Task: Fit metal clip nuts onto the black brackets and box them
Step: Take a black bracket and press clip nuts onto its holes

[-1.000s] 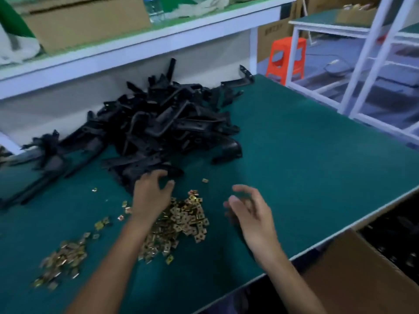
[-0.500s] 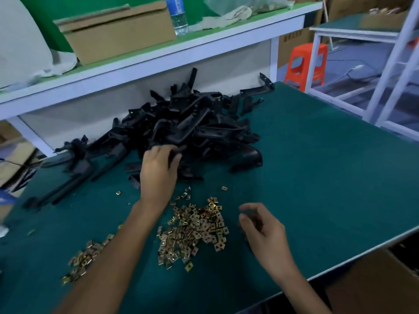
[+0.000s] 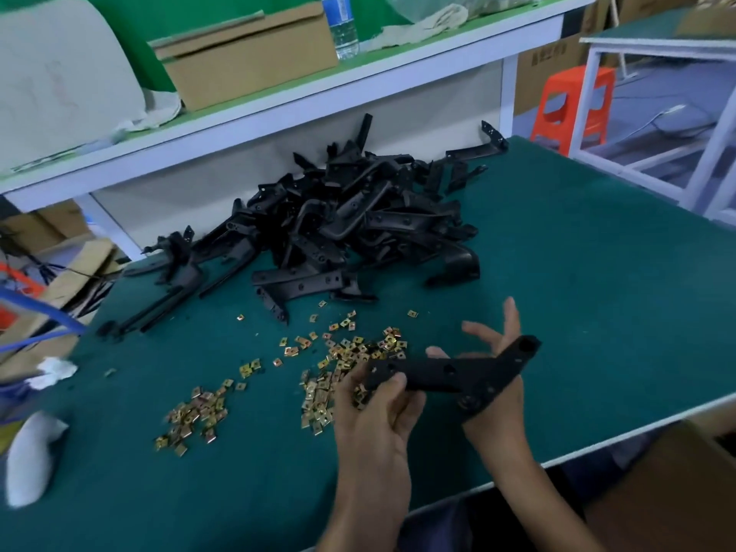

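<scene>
left hand point(image 3: 374, 416): clamped on the left end of one black bracket point(image 3: 450, 376); thumb on top, fingers curled underneath.
right hand point(image 3: 498, 376): fingers apart and nearly straight, pointing away from the body; not wrapped round anything. The bracket's right end lies across its palm.
bracket: held between both hands just above the table point(image 3: 597, 292), long arm roughly level, bent end angled up past the right hand's fingers. Holes visible along the arm. Can't tell whether a nut is fitted.
clip nuts point(image 3: 350, 352): loose brass-coloured heap on the mat, directly beyond and under the left hand; some are hidden by the fingers.
second nut heap point(image 3: 195, 416): smaller, well to the left of the left hand.
bracket pile point(image 3: 350, 217): tangled black stack beyond both hands, against the back panel, apart from the held bracket.
brown carton point(image 3: 657, 492): below the table edge, to the right of the right forearm; contents not visible.
white rag point(image 3: 28, 456): far left of the left hand, at the table's edge.
shelf point(image 3: 278, 109): above and behind the pile, carrying a cardboard box point(image 3: 247, 53) and a water bottle point(image 3: 342, 25).
</scene>
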The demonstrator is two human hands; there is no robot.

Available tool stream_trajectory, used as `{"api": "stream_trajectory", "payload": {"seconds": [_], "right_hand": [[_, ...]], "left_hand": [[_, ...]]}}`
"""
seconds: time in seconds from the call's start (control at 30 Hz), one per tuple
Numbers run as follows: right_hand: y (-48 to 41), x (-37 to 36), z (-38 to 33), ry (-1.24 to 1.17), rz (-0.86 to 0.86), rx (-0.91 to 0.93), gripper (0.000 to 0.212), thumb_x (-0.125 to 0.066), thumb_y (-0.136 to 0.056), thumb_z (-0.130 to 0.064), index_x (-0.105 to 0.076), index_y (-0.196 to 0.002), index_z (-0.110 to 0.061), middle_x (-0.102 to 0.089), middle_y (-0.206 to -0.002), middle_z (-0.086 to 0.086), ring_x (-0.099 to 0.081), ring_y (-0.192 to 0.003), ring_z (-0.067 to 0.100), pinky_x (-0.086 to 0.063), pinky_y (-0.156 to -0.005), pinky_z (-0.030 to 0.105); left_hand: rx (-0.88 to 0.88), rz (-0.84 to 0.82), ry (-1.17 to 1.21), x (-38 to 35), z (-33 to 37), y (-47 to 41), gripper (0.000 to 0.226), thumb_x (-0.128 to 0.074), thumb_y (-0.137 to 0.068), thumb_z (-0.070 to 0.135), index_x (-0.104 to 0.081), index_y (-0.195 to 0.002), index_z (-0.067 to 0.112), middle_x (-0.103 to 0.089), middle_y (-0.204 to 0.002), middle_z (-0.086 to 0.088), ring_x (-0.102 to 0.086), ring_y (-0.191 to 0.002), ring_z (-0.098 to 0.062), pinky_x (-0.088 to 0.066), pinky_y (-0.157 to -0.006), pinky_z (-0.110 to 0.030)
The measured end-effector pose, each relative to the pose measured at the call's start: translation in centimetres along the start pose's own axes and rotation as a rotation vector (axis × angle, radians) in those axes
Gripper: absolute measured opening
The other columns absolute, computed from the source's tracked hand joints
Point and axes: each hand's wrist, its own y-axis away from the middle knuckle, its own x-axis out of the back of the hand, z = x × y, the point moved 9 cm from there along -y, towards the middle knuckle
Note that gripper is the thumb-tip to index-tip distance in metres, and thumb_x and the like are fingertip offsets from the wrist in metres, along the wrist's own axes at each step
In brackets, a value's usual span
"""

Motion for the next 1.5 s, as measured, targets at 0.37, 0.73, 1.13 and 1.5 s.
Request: {"api": "stream_trajectory", "payload": {"seconds": [0.37,0.73,1.13,1.5], "right_hand": [[1.5,-0.7,-1.9,0.22,-0.03,0.212,0.113,-0.077,-0.086,-0.001,-0.009,-0.148,-0.067,-0.034,-0.145,-0.029,-0.048,-0.12,-0.008,-0.051,-0.089,0.019],[0.5,0.3,-1.5,0.059,0.074,0.036,0.029,-0.047,-0.096,-0.058,-0.062,-0.119,-0.048,-0.071,-0.102,-0.002,-0.062,-0.084,-0.013,-0.04,-0.078,-0.001],[0.1,-1.1,1.7,-0.104,-0.072,-0.319,0.057,-0.06,-0.074,-0.071,-0.08,-0.089,-0.02,-0.061,-0.069,0.001,-0.051,-0.06,0.011,-0.039,-0.057,0.028],[0.2,-6.6,2.5,-0.256,-0.186,-0.529,0.046,-0.059,-0.096,-0.051,-0.08,-0.092,-0.01,-0.077,-0.092,0.018,-0.076,-0.081,0.032,-0.06,-0.06,0.042]], "left_hand": [[0.435,0.069,0.338,-0.2,-3.6,2.8,0.012,-0.07,-0.081,-0.002,-0.071,-0.089,-0.011,-0.071,-0.084,-0.021,-0.07,-0.054,-0.022,-0.056,-0.041,-0.025],[-0.252,-0.325,-0.979,0.8,1.2,1.4,0.036,-0.052,-0.098,0.052,-0.075,-0.094,0.025,-0.075,-0.084,0.005,-0.065,-0.072,-0.005,-0.058,-0.072,-0.031],[-0.663,-0.227,-1.726,0.6,4.6,-9.2,0.022,-0.054,-0.1,0.037,-0.065,-0.115,0.024,-0.056,-0.119,0.005,-0.047,-0.115,-0.017,-0.038,-0.098,-0.031],[-0.543,-0.194,-1.103,1.4,7.4,-5.9,0.012,-0.053,-0.102,0.031,-0.058,-0.1,0.041,-0.066,-0.095,0.029,-0.059,-0.092,0.013,-0.045,-0.074,-0.006]]}}
